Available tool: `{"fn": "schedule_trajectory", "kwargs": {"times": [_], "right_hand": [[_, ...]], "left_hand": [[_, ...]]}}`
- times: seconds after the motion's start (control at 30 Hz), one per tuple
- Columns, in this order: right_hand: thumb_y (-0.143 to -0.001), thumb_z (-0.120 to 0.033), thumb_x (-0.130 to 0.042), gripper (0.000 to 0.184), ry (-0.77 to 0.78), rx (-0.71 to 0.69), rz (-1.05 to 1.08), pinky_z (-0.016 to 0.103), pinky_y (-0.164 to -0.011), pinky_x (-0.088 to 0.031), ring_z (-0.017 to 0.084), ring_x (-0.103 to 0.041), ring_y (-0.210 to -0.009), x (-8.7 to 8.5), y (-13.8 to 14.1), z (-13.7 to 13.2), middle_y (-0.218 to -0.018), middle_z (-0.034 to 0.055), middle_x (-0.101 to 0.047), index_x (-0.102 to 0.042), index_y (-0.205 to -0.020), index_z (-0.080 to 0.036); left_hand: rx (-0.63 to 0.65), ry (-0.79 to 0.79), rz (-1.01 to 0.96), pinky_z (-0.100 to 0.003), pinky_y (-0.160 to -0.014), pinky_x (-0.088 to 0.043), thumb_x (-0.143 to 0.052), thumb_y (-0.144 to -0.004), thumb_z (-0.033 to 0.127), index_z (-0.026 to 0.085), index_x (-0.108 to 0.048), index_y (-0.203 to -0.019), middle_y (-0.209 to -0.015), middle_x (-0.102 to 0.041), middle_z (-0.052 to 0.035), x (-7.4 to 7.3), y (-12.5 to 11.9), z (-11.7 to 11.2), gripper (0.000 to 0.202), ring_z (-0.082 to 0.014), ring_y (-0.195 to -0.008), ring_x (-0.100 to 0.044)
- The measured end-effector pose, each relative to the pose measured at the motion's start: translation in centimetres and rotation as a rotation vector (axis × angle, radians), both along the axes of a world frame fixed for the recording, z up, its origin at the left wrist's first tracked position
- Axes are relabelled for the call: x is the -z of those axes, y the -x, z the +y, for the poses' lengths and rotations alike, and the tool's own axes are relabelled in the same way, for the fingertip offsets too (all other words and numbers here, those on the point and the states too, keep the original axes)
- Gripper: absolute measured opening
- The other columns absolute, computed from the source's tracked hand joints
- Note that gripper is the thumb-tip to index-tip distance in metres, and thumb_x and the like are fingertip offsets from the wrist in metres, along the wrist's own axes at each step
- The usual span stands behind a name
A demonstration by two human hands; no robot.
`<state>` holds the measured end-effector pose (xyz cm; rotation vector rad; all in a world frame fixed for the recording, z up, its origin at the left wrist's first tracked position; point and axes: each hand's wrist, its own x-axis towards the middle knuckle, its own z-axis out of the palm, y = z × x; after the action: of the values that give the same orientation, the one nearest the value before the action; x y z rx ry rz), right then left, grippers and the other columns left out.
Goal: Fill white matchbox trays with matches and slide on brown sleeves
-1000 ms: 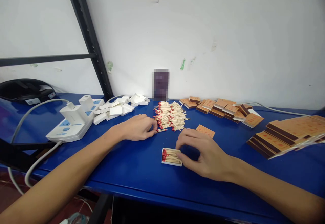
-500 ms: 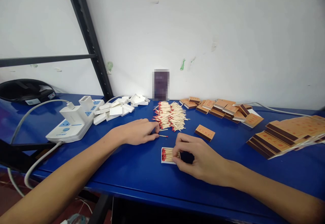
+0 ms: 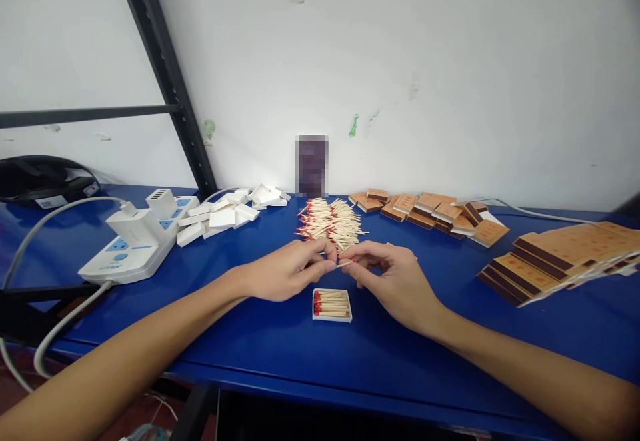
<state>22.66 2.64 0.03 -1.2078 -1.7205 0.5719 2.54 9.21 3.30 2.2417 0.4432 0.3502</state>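
A small white tray (image 3: 332,306) filled with red-tipped matches lies on the blue table (image 3: 280,348) near the front. Just above and behind it my left hand (image 3: 287,270) and my right hand (image 3: 390,280) meet, both pinched on a single match (image 3: 345,263) held between their fingertips. Behind the hands lies a loose heap of matches (image 3: 330,222).
White inner trays (image 3: 227,208) are piled at the back left beside a white power strip (image 3: 133,244) with a cable. Orange matchbox sleeves (image 3: 435,211) lie at the back right, flat sleeve stacks (image 3: 560,258) at the far right. A black shelf post (image 3: 160,68) rises at left.
My left hand lifted a match off the table and moved right. My right hand left the filled tray and rose to meet it; both now pinch the match. The view shifted slightly.
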Motion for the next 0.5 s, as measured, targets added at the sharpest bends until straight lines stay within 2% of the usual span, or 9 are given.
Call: {"fn": "schedule_trajectory", "kwargs": {"times": [0.1, 0.23, 0.33, 0.5], "right_hand": [[-0.086, -0.033, -0.064, 0.014, -0.053, 0.003, 0.029, 0.027, -0.054, -0.045, 0.013, -0.056, -0.059, 0.1, 0.1, -0.1, -0.071, -0.0003, -0.066, -0.07, -0.09, -0.021], [-0.086, -0.034, -0.067, 0.013, -0.088, -0.108, 0.085, 0.03, -0.066, -0.049, 0.016, -0.061, -0.074, 0.1, 0.1, 0.1, -0.085, 0.002, -0.069, -0.07, -0.089, -0.022], [-0.087, -0.033, -0.066, 0.012, -0.104, -0.126, 0.108, 0.031, -0.071, -0.051, 0.018, -0.062, -0.081, -0.2, 0.1, -0.1, -0.085, 0.0029, -0.069, -0.069, -0.085, -0.022], [-0.084, -0.029, -0.069, 0.007, -0.15, -0.079, 0.139, 0.031, -0.065, -0.055, 0.016, -0.066, -0.07, -0.9, -0.3, -1.2, -0.085, 0.0033, -0.072, -0.067, -0.084, -0.021]], "left_hand": [[0.006, 0.079, -0.057, -0.024, -0.051, -0.027, -0.035, -0.101, 0.034, 0.02, -0.042, -0.094, -0.065, -0.037, 0.0056, 0.9, -0.4, -0.1, 0.018, -0.0104, -0.056, -0.03], [-0.003, 0.119, -0.135, -0.024, -0.053, -0.029, -0.035, -0.101, 0.034, 0.019, -0.044, -0.094, -0.07, -0.036, 0.0045, 1.4, -0.6, 0.1, 0.019, -0.0106, -0.06, -0.031], [-0.001, 0.077, -0.101, -0.023, -0.052, -0.028, -0.04, -0.1, 0.035, 0.018, -0.048, -0.093, -0.066, -0.038, 0.0052, 0.6, -0.3, 0.1, 0.02, -0.0098, -0.057, -0.031], [-0.057, -0.15, 0.085, -0.023, -0.052, -0.028, -0.058, -0.089, 0.047, 0.018, -0.06, -0.091, -0.06, -0.041, 0.0065, -1.5, 1.2, 0.7, 0.03, -0.0087, -0.053, -0.036]]}}
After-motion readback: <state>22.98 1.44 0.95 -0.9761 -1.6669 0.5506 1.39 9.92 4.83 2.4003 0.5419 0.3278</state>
